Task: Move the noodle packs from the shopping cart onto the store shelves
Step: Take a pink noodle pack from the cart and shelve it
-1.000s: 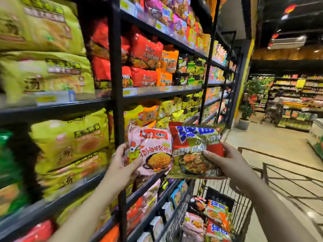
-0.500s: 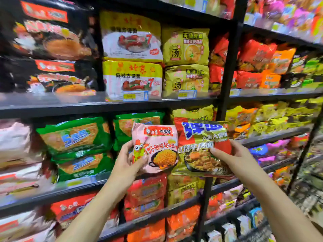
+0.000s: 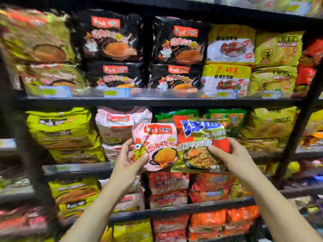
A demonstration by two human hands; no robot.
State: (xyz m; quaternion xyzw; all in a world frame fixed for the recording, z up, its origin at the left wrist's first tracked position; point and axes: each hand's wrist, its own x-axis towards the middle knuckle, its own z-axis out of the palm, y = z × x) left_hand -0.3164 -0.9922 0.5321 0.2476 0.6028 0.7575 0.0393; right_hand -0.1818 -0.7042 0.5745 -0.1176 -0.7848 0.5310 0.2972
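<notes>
Since a moment ago the view has swung left along the shelves. Left hand (image 3: pixel 130 160) grasps the pink noodle pack (image 3: pixel 155 145), right hand (image 3: pixel 230 154) the red-gold pack (image 3: pixel 201 137), both before the middle shelf (image 3: pixel 78 169); neither is shelved yet.

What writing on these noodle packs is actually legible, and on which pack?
"白家" and "奶油味火鸡": pink pack in the left hand.
"弹面": red and gold pack in the right hand.
"北京", "麻辣方便面", "7": yellow and white pack.
"汤": yellow pack.
Price tags: blurred, unreadable.
</notes>
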